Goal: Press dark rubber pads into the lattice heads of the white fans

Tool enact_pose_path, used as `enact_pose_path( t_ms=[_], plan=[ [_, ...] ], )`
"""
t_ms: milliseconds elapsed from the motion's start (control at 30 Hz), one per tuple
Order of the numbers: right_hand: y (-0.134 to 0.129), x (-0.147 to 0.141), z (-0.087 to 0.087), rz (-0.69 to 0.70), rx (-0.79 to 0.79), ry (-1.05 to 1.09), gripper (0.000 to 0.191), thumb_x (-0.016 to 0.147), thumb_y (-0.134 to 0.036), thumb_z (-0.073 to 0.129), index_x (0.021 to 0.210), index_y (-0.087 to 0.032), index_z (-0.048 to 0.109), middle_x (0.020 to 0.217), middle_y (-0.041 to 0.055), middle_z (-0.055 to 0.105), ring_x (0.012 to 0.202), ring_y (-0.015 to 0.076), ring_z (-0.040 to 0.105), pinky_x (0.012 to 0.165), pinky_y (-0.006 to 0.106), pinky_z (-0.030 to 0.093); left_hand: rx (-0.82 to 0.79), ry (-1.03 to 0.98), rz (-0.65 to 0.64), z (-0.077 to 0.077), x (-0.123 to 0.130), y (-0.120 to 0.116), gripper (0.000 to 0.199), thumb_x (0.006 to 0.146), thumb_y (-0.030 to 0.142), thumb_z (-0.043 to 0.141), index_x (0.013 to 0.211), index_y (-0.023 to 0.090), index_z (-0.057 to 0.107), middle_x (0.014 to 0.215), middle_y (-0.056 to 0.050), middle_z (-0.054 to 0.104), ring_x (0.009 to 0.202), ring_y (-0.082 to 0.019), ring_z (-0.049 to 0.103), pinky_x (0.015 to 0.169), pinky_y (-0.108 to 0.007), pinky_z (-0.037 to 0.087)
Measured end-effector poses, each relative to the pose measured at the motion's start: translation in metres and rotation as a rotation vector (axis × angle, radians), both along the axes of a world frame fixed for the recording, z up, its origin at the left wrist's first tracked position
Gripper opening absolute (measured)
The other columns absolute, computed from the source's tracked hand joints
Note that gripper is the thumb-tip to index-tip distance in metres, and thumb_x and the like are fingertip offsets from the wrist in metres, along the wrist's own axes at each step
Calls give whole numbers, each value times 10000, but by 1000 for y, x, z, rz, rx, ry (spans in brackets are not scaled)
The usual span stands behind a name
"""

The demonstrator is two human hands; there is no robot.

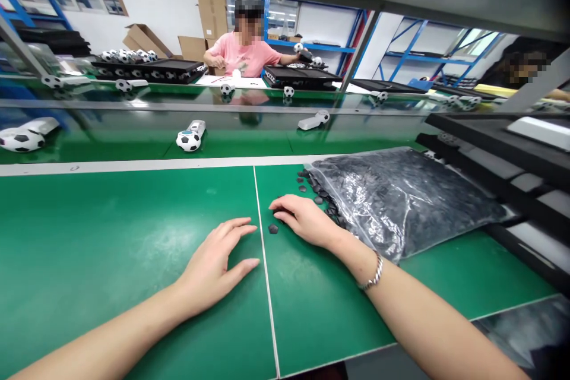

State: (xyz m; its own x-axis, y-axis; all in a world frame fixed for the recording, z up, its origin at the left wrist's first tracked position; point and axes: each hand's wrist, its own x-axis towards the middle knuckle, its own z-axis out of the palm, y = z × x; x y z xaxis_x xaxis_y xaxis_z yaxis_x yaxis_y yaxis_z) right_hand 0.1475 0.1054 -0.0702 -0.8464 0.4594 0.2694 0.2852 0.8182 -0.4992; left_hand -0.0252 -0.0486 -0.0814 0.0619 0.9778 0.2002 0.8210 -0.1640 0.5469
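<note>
Two bare hands over a green tabletop (111,237), beside a bag of black pieces.
The clear plastic bag (414,202) lies beyond and to the right of the right hand (307,221), which is curled narrow; whether it grips anything, I cannot tell. The left hand (214,264) is empty, thumb and fingers wide apart. Loose black pieces (318,200) lie just beyond the right hand; one black pentagon (273,229) sits between the hands, nearer the right fingertips.

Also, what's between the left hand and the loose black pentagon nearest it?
Head view: just the white line and bare green tabletop between the left hand and black pentagon.
</note>
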Motion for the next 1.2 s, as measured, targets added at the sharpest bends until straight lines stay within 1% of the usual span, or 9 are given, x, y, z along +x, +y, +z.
enact_pose_path(
  t_ms=[200,400,633,733,833,933,1000,1133,1200],
  plan=[
    [-1,0,2,1,6,14,138,844,-102,534,952,-157,602,964,27,623,885,144,574,799,265,458,-12,17,-10,0,0,1,354,846,382,499,1180,267,478,1296,-64,412,1185,-240,400,969,-434,394],
    [-1,0,3,16,6,-7,147,844,-80,529,940,-150,616,941,26,626,862,138,575,788,254,451,-19,67,-46,1,0,0,276,848,337,499,1119,321,545,1286,-37,409,1190,-241,382,960,-431,393],
    [-13,-2,7,86,-63,27,130,827,-74,555,901,-160,618,884,6,634,821,122,577,766,224,446,-3,215,-106,-1,1,-1,276,861,353,494,1129,382,550,1287,-36,395,1172,-250,376,954,-467,367],
    [-22,-4,8,189,-66,5,112,835,-93,555,896,-160,621,883,13,627,841,127,568,779,225,444,4,250,-134,-1,1,-2,282,864,358,487,1138,384,550,1272,-45,408,1167,-261,370,946,-473,368],
    [-25,-6,5,271,-16,-24,102,849,-113,544,877,-154,632,877,24,610,839,130,556,774,225,441,-1,248,-141,0,3,-2,263,863,344,491,1111,375,571,1258,-47,420,1160,-259,372,941,-468,372],
    [-24,-8,1,224,73,-41,105,853,-123,542,871,-155,641,864,34,597,836,143,544,769,247,429,-4,232,-129,2,4,-3,243,858,328,501,1081,362,591,1256,-41,429,1154,-256,377,943,-462,369],
    [-24,-8,0,198,93,-54,103,853,-126,543,867,-157,641,843,32,595,827,145,540,767,254,420,-5,228,-124,4,4,-3,235,856,327,504,1069,356,598,1255,-38,432,1152,-256,378,942,-458,369],
    [-29,-9,3,285,61,-90,91,853,-133,549,849,-169,632,827,10,596,798,130,539,746,242,411,-12,224,-127,6,5,-2,214,853,323,506,1040,342,610,1228,-42,450,1145,-249,379,940,-449,369],
    [-30,-9,2,246,95,-102,81,848,-137,557,864,-170,629,838,14,598,809,142,539,750,261,408,-17,220,-131,6,5,-2,207,853,318,509,1032,336,611,1226,-41,452,1144,-243,378,945,-445,364]
  ],
)
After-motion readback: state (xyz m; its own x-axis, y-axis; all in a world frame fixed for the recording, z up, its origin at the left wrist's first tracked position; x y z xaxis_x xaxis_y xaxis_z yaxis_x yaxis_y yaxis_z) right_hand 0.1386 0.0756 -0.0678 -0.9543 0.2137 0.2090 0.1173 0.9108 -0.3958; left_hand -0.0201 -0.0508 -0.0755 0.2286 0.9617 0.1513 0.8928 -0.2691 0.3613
